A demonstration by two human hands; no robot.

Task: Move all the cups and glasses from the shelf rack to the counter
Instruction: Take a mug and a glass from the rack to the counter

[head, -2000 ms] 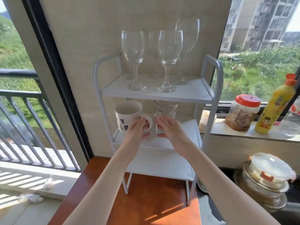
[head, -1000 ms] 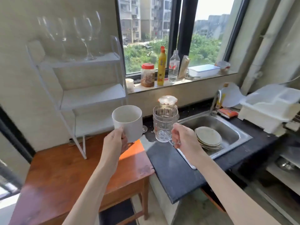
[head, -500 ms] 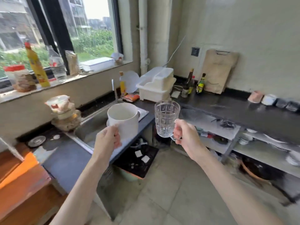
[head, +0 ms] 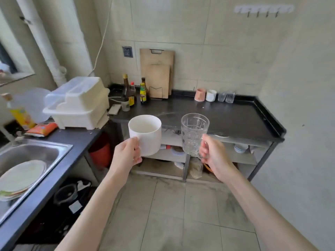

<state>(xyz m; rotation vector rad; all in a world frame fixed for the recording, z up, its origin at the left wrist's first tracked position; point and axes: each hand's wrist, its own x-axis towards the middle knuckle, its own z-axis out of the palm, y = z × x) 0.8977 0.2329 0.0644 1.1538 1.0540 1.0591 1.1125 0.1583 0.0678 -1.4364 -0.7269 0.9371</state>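
Two vessels held up side by side, apart, above the floor (head: pixel 168 214) and short of the dark tabletop (head: pixel 226 116) ahead. Left hand (head: pixel 126 154) curled round the handle side of a white mug (head: pixel 146 134), upright, mouth open toward the camera; handle itself hidden behind the fingers. Right hand (head: pixel 214 156) wrapped round the handle of a clear patterned glass mug (head: pixel 194 134), also upright, just right of the white one, not touching it. Far along the back edge of that tabletop, lined up in a row: a pink cup (head: pixel 200 94), a white cup (head: pixel 211 95) and two small clear glasses (head: pixel 226 97), close together near the wall. Left of these, leaning on the wall, two wooden cutting boards (head: pixel 157 73) in a wire stand, with several sauce bottles (head: pixel 133 93) grouped just beside them. Farther left, on the tabletop's corner, a white dish drainer (head: pixel 79 105) with a clear lid. Near left, set into the dark surface, a steel sink (head: pixel 32 156) with stacked plates (head: pixel 20 176) inside; behind it an orange packet (head: pixel 41 129) and a yellow-labelled bottle (head: pixel 20 115). Below the far tabletop, open shelves (head: pixel 235 156) with bowls and bags, contents mostly too dim to tell. High on the right wall, a white hook rail (head: pixel 263 9). Both forearms bare, reaching forward from the bottom edge.
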